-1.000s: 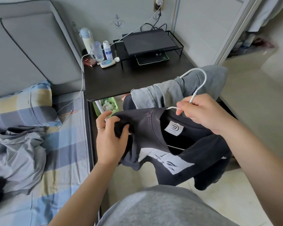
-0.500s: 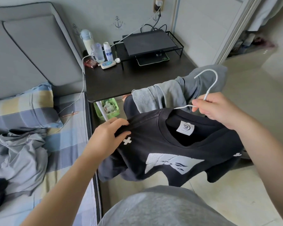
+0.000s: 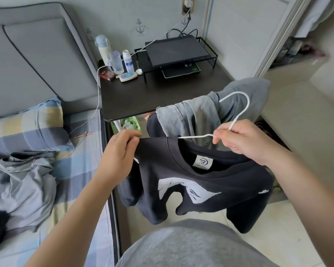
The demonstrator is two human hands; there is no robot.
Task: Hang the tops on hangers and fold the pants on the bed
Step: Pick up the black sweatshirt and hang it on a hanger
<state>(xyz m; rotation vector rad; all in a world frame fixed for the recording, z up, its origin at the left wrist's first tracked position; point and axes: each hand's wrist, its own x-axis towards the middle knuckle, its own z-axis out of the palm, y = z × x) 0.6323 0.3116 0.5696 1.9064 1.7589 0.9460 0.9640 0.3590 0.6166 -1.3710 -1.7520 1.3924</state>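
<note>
White logo label [image 3: 202,162] inside black top [image 3: 216,182]

Bedroom in a home. A bed [image 3: 79,166] with a checked sheet, a matching pillow [image 3: 27,130] and a padded grey headboard [image 3: 27,64] fills the left side, with crumpled clothes [image 3: 21,178] lying on it. Just beside it stands a dark table [image 3: 143,97] carrying bottles [image 3: 104,49] and a laptop [image 3: 174,50] on a wire rack [image 3: 208,48]. A white cable [image 3: 98,89] runs from a wall socket [image 3: 187,4] down to the bed. Anchor decals [image 3: 140,28] mark the wall; the floor [image 3: 297,132] is pale tile.
</note>
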